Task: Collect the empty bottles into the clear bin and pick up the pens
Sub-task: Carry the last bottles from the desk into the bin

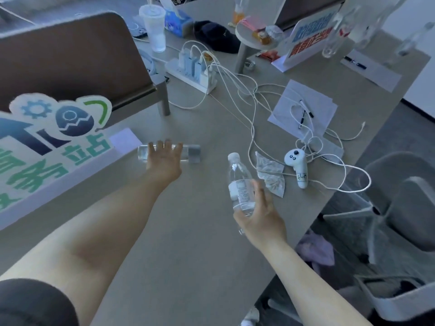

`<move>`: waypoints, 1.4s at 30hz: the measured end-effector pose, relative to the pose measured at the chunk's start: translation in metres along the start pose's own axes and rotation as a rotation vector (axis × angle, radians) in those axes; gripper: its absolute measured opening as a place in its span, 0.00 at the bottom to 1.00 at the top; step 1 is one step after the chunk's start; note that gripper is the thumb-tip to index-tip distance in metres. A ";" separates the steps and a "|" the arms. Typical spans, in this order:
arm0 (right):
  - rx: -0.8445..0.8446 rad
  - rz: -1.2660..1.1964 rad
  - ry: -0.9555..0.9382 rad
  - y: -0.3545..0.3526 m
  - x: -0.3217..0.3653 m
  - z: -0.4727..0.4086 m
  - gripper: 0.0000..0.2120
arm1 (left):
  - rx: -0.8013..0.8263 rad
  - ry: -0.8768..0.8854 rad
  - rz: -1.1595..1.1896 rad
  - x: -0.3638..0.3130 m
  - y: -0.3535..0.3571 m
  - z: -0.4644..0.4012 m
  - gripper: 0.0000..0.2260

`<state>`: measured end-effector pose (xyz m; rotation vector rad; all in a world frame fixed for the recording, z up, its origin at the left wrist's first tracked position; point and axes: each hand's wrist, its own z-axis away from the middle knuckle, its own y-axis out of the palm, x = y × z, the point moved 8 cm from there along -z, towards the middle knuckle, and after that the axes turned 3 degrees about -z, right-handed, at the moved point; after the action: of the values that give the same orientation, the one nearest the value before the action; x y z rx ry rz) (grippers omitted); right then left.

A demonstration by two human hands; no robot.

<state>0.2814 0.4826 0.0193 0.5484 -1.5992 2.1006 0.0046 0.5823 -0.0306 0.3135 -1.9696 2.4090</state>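
A clear empty bottle (193, 153) with a grey label lies on its side on the table, left of centre. My left hand (164, 158) rests over its middle with the fingers spread across it, not closed around it. My right hand (260, 215) grips the lower end of a second clear bottle (239, 182) with a white cap, held nearly upright above the table. Two pens (305, 114) lie on a sheet of paper to the right, and another pen (355, 63) lies on paper at the far right. A pale bin (376, 300) stands on the floor, lower right.
White cables (253, 128) trail from a power strip (190, 71) across the table, past a white controller (297, 165) and a crumpled wrapper (270, 177). Tall clear bottles (334, 34) stand far right. A big printed sign (47, 147) lies at the left, a chair (404, 198) to the right.
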 end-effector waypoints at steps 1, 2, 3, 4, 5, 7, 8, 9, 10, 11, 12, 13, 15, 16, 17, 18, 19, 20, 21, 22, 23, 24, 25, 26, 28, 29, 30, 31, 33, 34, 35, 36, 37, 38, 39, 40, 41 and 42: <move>0.007 0.001 0.008 0.001 -0.001 0.001 0.33 | 0.013 0.005 0.016 -0.002 0.003 0.006 0.30; 0.013 -0.002 0.014 0.002 -0.001 0.003 0.33 | 0.052 0.006 0.049 -0.002 0.009 0.015 0.30; 0.017 -0.009 0.015 0.002 0.001 0.005 0.33 | 0.104 -0.006 0.105 -0.001 0.016 0.026 0.30; 0.021 -0.015 0.007 0.002 0.003 0.006 0.33 | 0.154 -0.034 0.183 0.001 0.022 0.038 0.32; 0.029 -0.018 -0.005 0.003 0.006 0.008 0.33 | 0.183 -0.077 0.269 0.003 0.027 0.051 0.32; 0.044 -0.032 -0.043 0.003 0.013 0.011 0.33 | 0.186 -0.192 0.422 0.011 0.029 0.079 0.31; 0.051 -0.043 -0.068 0.003 0.017 0.012 0.33 | 0.181 -0.254 0.477 0.014 0.029 0.093 0.31; 0.062 -0.055 -0.096 0.003 0.022 0.013 0.33 | 0.166 -0.313 0.520 0.019 0.026 0.108 0.30; 0.079 -0.064 -0.124 0.004 0.028 0.014 0.33 | 0.145 -0.368 0.552 0.024 0.023 0.123 0.29; 0.102 -0.071 -0.153 0.006 0.036 0.017 0.33 | 0.120 -0.418 0.577 0.030 0.019 0.139 0.28; 0.126 -0.076 -0.187 0.008 0.044 0.020 0.33 | 0.095 -0.470 0.594 0.037 0.015 0.156 0.28; 0.151 -0.082 -0.230 0.012 0.053 0.024 0.33 | 0.070 -0.525 0.604 0.045 0.011 0.174 0.28; 0.213 -0.097 -0.336 0.021 0.073 0.037 0.33 | 0.020 -0.648 0.618 0.060 0.001 0.217 0.29; 0.253 -0.104 -0.397 0.027 0.085 0.045 0.33 | -0.008 -0.715 0.622 0.068 -0.004 0.242 0.29; 0.298 -0.111 -0.459 0.034 0.096 0.055 0.33 | -0.036 -0.785 0.626 0.075 -0.009 0.269 0.28; 0.343 -0.114 -0.524 0.042 0.106 0.067 0.33 | -0.063 -0.856 0.635 0.081 -0.013 0.297 0.27; 0.389 -0.107 -0.588 0.051 0.117 0.081 0.33 | -0.091 -0.931 0.648 0.086 -0.017 0.327 0.26; 0.433 -0.088 -0.648 0.059 0.127 0.097 0.34 | -0.118 -1.007 0.662 0.090 -0.018 0.359 0.26; 0.477 -0.061 -0.700 0.068 0.136 0.115 0.35 | -0.143 -1.082 0.674 0.092 -0.018 0.391 0.26; 0.520 -0.036 -0.750 0.076 0.144 0.134 0.35 | -0.164 -1.156 0.681 0.093 -0.017 0.424 0.26; 0.565 -0.019 -0.800 0.085 0.151 0.156 0.34 | -0.182 -1.229 0.685 0.093 -0.016 0.458 0.26; 0.614 -0.010 -0.853 0.093 0.157 0.180 0.34 | -0.198 -1.301 0.686 0.092 -0.013 0.492 0.25; 0.664 -0.002 -0.910 0.100 0.163 0.207 0.34 | -0.215 -1.369 0.686 0.089 -0.011 0.527 0.25; 0.712 0.006 -0.971 0.107 0.168 0.235 0.33 | -0.228 -1.434 0.682 0.085 -0.007 0.562 0.26; 0.793 0.018 -1.089 0.120 0.175 0.293 0.32 | -0.241 -1.565 0.669 0.075 0.001 0.630 0.26; 0.834 0.023 -1.140 0.127 0.176 0.322 0.32 | -0.249 -1.635 0.666 0.068 0.005 0.663 0.26; 0.881 0.029 -1.185 0.134 0.176 0.351 0.32 | -0.257 -1.706 0.676 0.060 0.012 0.695 0.25; 0.926 0.043 -1.229 0.141 0.174 0.378 0.32 | -0.269 -1.772 0.699 0.052 0.019 0.726 0.24; 0.994 0.091 -1.318 0.156 0.166 0.431 0.31 | -0.288 -1.881 0.757 0.031 0.036 0.784 0.23; 1.024 0.112 -1.355 0.163 0.161 0.456 0.31 | -0.295 -1.929 0.780 0.019 0.046 0.810 0.23; 1.055 0.132 -1.389 0.171 0.156 0.480 0.32 | -0.299 -1.980 0.800 0.007 0.055 0.836 0.24; 1.083 0.152 -1.426 0.179 0.149 0.505 0.32 | -0.300 -2.033 0.818 -0.005 0.067 0.862 0.24; 1.106 0.175 -1.462 0.188 0.142 0.529 0.33 | -0.298 -2.086 0.836 -0.017 0.079 0.886 0.25; 1.126 0.199 -1.494 0.198 0.134 0.552 0.33 | -0.287 -2.136 0.867 -0.029 0.093 0.910 0.26; 1.146 0.223 -1.520 0.208 0.126 0.574 0.34 | -0.276 -2.183 0.905 -0.040 0.108 0.932 0.28; 1.166 0.250 -1.542 0.221 0.117 0.596 0.34 | -0.265 -2.226 0.952 -0.051 0.125 0.953 0.29; 1.179 0.288 -1.552 0.234 0.107 0.615 0.34 | -0.255 -2.263 0.995 -0.061 0.143 0.973 0.30; 1.188 0.337 -1.548 0.248 0.095 0.632 0.34 | -0.235 -2.289 1.040 -0.070 0.163 0.991 0.31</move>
<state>0.0916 -0.1762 0.0350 2.9400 -0.5042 2.8236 0.1953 -0.4059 -0.0155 -0.9489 0.6456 -0.1992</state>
